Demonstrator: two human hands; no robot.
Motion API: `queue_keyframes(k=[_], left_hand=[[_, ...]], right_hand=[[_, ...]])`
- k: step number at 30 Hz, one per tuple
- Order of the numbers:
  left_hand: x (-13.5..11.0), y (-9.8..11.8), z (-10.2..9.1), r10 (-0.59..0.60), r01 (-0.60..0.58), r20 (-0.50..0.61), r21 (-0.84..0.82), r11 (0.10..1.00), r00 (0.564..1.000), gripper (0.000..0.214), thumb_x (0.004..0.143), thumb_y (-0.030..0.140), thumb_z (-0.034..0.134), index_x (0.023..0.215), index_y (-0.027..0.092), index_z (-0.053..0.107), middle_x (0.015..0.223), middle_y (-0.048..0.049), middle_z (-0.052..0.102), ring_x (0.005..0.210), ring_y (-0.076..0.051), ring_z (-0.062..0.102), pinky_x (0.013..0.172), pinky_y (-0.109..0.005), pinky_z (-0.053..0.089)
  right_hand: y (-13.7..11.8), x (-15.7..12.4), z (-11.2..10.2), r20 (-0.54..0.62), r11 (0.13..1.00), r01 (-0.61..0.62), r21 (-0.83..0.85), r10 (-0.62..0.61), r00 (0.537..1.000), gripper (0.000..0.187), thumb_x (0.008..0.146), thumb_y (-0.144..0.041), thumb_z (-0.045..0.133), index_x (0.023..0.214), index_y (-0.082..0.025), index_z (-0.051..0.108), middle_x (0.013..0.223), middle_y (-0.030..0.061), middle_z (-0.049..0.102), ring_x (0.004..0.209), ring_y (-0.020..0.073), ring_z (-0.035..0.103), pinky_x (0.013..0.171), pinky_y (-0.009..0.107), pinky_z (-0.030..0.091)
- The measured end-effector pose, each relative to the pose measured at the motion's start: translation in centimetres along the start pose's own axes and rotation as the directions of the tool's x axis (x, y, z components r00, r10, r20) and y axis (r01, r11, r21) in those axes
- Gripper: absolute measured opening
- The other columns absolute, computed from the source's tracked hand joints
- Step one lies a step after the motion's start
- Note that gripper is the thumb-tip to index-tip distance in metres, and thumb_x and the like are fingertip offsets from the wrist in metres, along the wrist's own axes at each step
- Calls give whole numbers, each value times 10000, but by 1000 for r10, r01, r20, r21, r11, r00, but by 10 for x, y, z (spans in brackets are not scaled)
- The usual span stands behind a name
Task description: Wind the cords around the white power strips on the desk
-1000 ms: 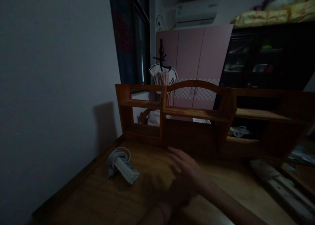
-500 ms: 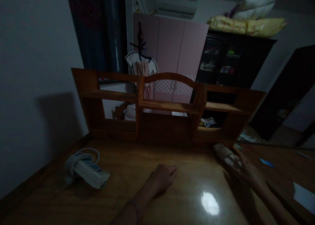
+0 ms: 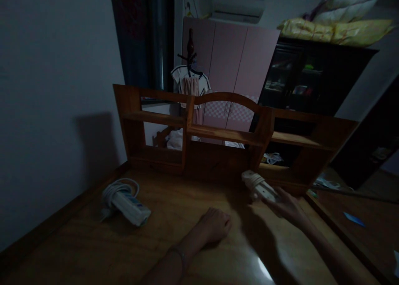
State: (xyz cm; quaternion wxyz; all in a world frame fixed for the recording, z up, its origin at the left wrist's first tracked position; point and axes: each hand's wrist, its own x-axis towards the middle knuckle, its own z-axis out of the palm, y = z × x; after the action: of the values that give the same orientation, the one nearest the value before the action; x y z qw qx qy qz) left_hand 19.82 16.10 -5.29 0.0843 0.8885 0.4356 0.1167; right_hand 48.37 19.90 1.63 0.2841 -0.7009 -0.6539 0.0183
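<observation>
My right hand (image 3: 285, 206) grips one end of a pale power strip (image 3: 259, 187) with its cord wound round it. It is held above the wooden tabletop (image 3: 174, 201), in front of the right part of the shelf, and casts a shadow below. My left hand (image 3: 215, 225) rests on the tabletop near the middle, curled into a fist with nothing visible in it. To the left lies a second power strip (image 3: 131, 208), its white cord (image 3: 116, 193) coiled over its far end.
A wooden shelf unit (image 3: 218, 132) with open compartments stands along the tabletop's back edge. The wall (image 3: 62, 152) borders the left side. Beyond the right edge, a blue packet (image 3: 353, 219) lies on a lower brown surface. Pink cabinets and a dark cabinet stand behind.
My right hand has carried its power strip leftward, away from the right edge of the tabletop. My left fist stays in place on the tabletop. The camera view has turned slightly left.
</observation>
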Motion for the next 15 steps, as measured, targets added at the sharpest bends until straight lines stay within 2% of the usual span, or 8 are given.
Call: queue_keyframes(k=[1,3,7,11,15], left_hand=[[-2,6,0,23,-23,17,12,1000,1000,299,854,314,409,811,177,671,831,-109,702,774,-260,650,732,-369,455],[-6,17,-1,95,-98,77,35,995,993,302,825,352,442,802,166,679,809,-121,703,753,-266,654,722,-380,464],[-7,27,-6,183,-184,159,-12,983,970,253,791,330,464,868,202,669,844,-80,713,721,-237,664,623,-321,472],[-2,15,-8,125,-129,165,15,992,978,317,850,337,389,830,179,663,842,-88,711,709,-252,666,656,-361,488],[-7,5,-7,176,-171,109,-54,984,978,340,909,293,348,1089,150,599,1084,-112,659,921,-252,629,774,-358,487]], right_hand=[[-22,5,6,130,996,52,70,-61,990,454,688,-564,612,993,-230,643,781,37,694,644,193,648,491,227,419],[-68,13,21,220,973,124,197,-167,961,491,699,-541,616,1062,-210,624,909,48,695,769,200,653,582,224,449],[-163,17,59,304,919,261,295,-350,886,537,690,-528,645,1108,-191,615,956,61,684,836,206,643,654,236,450],[-246,15,111,365,872,352,341,-468,805,603,643,-564,681,1121,-202,612,986,55,682,866,208,643,648,228,445],[-307,14,161,414,852,389,349,-513,752,652,624,-639,656,1093,-189,612,987,71,682,868,219,650,629,231,454]])
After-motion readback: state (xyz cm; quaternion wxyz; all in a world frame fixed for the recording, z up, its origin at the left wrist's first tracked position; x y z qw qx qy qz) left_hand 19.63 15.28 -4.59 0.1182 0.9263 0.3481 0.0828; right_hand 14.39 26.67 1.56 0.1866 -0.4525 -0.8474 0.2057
